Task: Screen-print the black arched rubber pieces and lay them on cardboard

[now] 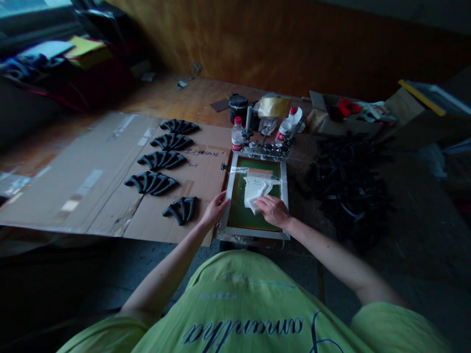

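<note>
A silk-screen printing frame point(285, 196) with silver edges and green mesh lies in front of me. My left hand point(216, 208) is at its left edge, fingers curled round the rim. Over the mesh, my right hand point(273, 211) is closed on a crumpled white cloth point(253, 192), which covers part of the middle. A brown wooden strip point(259, 172) shows just behind the cloth. Metal hinge clamps point(263, 148) stand at the frame's far end. What lies beneath the screen is hidden.
Black curved parts point(151, 182) sit in rows on cardboard point(99, 176) at left. A heap of black parts point(349, 191) lies right. Behind the frame are red-capped bottles point(237, 135), a black tub point(238, 107) and a tape roll point(274, 106). An open box point(346, 125) stands back right.
</note>
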`<action>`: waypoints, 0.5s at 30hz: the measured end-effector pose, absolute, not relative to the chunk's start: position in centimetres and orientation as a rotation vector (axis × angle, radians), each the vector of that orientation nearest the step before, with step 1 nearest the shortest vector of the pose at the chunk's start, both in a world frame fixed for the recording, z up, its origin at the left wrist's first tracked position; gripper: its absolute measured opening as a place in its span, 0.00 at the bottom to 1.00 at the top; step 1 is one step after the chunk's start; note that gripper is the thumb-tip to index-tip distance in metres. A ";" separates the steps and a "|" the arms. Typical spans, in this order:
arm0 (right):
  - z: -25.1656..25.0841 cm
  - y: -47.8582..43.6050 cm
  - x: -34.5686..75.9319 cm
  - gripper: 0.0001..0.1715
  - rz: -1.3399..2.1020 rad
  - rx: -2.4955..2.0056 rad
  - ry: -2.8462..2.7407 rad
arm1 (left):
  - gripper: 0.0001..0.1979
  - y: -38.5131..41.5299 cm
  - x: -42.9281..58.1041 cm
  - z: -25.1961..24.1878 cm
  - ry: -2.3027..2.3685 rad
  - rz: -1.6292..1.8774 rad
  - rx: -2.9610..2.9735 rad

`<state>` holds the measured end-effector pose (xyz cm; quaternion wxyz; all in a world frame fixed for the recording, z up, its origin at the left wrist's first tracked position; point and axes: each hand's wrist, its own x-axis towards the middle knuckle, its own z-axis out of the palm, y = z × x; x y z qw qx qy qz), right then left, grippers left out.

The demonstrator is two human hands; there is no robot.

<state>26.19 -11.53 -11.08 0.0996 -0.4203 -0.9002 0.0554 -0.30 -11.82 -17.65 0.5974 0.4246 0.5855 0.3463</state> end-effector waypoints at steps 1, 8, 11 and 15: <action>-11.1 -11.7 26.3 0.09 0.194 -1.232 -2.656 | 0.37 -11.8 -0.3 -17.6 1.358 0.805 0.979; -7.2 -4.8 25.9 0.29 0.222 -1.490 -2.251 | 0.43 -11.8 -0.7 -13.5 1.351 0.788 0.965; -5.3 -1.4 29.0 0.31 0.190 -1.568 -2.040 | 0.41 -11.6 -0.7 -9.9 1.286 0.857 0.925; -5.8 -0.4 35.6 0.25 0.110 -1.702 -1.694 | 0.29 -9.6 0.1 -5.3 1.183 1.100 0.930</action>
